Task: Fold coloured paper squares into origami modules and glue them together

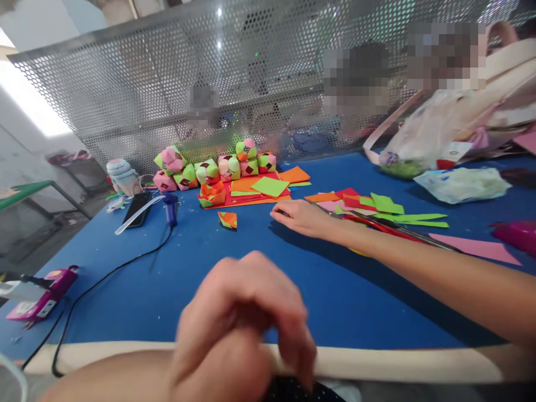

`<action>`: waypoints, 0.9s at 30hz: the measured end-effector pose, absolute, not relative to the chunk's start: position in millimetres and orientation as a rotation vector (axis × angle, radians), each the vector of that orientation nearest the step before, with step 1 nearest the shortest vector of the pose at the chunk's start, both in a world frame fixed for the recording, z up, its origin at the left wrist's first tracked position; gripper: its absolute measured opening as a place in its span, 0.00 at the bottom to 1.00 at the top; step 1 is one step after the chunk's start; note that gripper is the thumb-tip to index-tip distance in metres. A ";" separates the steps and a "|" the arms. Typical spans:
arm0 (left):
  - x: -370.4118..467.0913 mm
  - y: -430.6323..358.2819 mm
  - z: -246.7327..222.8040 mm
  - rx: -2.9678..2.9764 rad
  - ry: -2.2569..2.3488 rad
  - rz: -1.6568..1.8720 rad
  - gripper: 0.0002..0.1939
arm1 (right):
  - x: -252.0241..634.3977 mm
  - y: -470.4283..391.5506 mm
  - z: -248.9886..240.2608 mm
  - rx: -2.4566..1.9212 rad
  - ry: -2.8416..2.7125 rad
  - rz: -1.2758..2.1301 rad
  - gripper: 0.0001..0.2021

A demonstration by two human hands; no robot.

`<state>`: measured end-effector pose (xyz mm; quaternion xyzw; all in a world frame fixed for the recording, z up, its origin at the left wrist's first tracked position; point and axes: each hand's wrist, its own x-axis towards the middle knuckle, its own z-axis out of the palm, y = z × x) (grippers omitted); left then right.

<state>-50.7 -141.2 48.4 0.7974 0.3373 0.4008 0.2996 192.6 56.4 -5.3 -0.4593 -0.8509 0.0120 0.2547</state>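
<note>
My left hand [243,318] hovers over the near table edge, blurred, with its fingers curled; what they hold, if anything, is hidden. Farther out, my right hand [299,218] reaches over the blue table beside coloured paper pieces [352,201], its fingertips bent together and nothing clearly visible in them. A small folded orange and green piece [228,219] lies left of that hand. Behind it are an orange folded shape [212,194] and a stack of paper sheets [270,187], green on top. Several folded paper balls [229,167] are lined up along the mesh screen, some stacked.
A blue glue gun [171,209], a phone [138,211] with a translucent stick, and a cup [122,176] stand left. A cable runs to a pink power strip [46,296]. Right are scissors [389,226], plastic bags [463,184] and a pink pouch [515,237]. People are behind the mesh [268,72].
</note>
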 end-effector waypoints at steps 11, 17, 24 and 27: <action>3.8 -12.9 15.3 2.425 0.625 0.708 0.11 | 224.7 86.5 -24.5 -1.308 -2.210 -0.454 0.13; -5.7 6.7 1.7 2.505 0.498 0.615 0.11 | 239.0 105.3 -44.3 -1.255 -2.235 -0.595 0.13; -11.7 23.3 -1.3 2.413 0.549 0.689 0.11 | 223.1 147.1 -24.8 -1.174 -2.353 -0.623 0.11; -12.7 24.7 -2.6 2.372 0.575 0.698 0.10 | 188.6 167.5 -12.9 -1.122 -2.430 -0.586 0.11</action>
